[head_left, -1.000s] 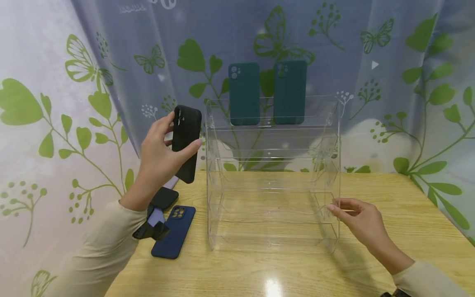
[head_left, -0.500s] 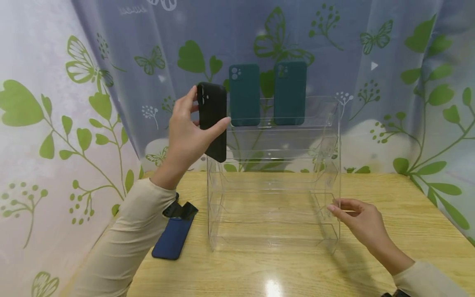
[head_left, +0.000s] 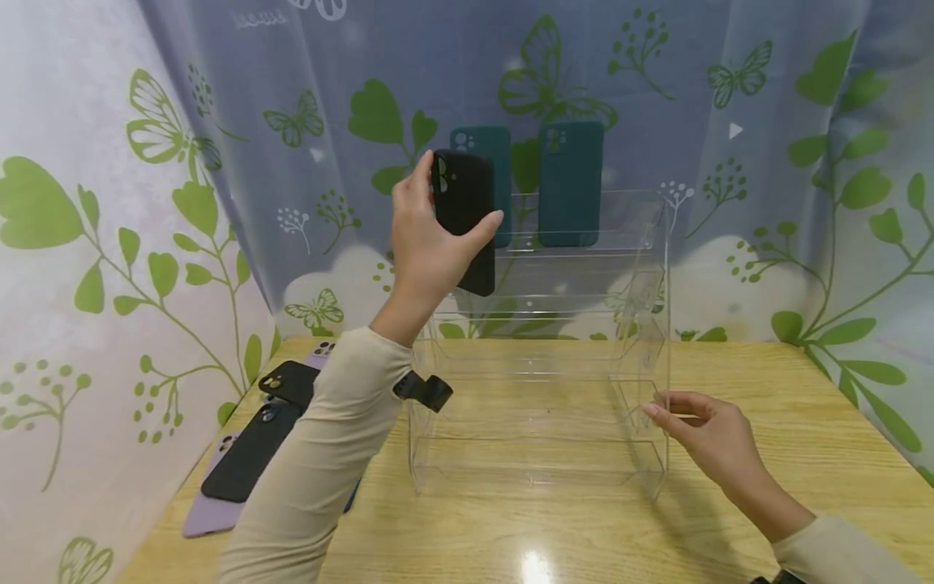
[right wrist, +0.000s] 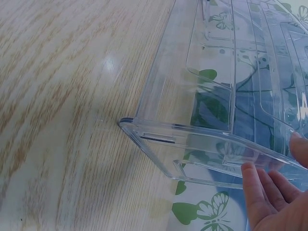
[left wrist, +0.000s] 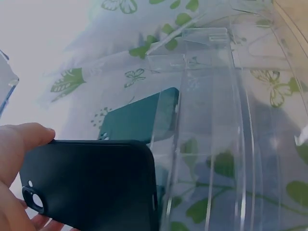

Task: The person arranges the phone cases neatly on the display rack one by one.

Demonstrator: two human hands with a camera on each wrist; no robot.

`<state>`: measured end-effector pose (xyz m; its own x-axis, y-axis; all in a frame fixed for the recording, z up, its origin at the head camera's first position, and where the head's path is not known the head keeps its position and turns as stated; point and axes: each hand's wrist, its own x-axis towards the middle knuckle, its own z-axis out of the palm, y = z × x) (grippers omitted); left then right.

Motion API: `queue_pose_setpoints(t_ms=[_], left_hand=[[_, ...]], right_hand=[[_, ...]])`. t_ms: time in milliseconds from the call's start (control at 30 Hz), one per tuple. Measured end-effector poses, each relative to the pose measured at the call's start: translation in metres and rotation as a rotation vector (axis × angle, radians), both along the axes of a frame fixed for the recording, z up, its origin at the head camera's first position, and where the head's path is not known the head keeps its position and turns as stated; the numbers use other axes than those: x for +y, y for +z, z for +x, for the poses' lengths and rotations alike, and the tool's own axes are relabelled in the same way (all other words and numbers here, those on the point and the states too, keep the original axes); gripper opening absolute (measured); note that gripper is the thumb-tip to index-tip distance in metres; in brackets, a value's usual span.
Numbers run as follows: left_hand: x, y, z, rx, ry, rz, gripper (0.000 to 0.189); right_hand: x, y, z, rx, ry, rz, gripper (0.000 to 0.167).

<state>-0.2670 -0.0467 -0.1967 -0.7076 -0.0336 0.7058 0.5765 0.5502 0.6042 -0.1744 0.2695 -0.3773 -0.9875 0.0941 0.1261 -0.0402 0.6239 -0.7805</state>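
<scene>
My left hand (head_left: 432, 235) holds a black phone case (head_left: 467, 195) upright by its long edges, thumb on the right edge and fingers on the left. In the head view the case overlaps the left teal phone case (head_left: 502, 174) on the top tier of a clear tiered stand (head_left: 540, 369). A second teal phone case (head_left: 571, 182) leans to its right on that tier. The left wrist view shows the black case (left wrist: 91, 183) close beside the stand's clear shelves (left wrist: 211, 130). My right hand (head_left: 704, 434) pinches the stand's right side panel between thumb and fingers.
On the wooden table (head_left: 569, 535) at left lie a black case (head_left: 251, 454) overlapping a lilac case (head_left: 212, 511), and another black case (head_left: 292, 383). A dark blue case's edge (head_left: 352, 496) shows past my left sleeve. A leaf-print curtain (head_left: 788, 203) hangs behind.
My left hand has carried the black phone case right and upward, from beside the stand to in front of the left teal case. The right hand has stayed on the side panel.
</scene>
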Motion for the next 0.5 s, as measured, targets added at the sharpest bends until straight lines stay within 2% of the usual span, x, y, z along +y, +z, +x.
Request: queue_pose_setpoints(t_ms=[100, 267, 400, 500], left_hand=[[0.009, -0.004, -0.007, 0.038, 0.063, -0.046, 0.094], [0.022, -0.013, -0.017, 0.139, 0.214, -0.138, 0.092], [0.03, -0.019, -0.024, 0.133, 0.294, -0.124, 0.091], [0.035, -0.025, -0.028, 0.096, 0.331, -0.114, 0.091]], right_hand=[[0.0, 0.0, 0.0, 0.005, -0.001, 0.002, 0.06], [-0.001, 0.001, 0.001, 0.005, -0.001, 0.003, 0.06], [-0.001, 0.002, 0.001, -0.003, -0.002, 0.001, 0.059], [-0.001, 0.002, 0.001, -0.005, -0.003, -0.003, 0.058]])
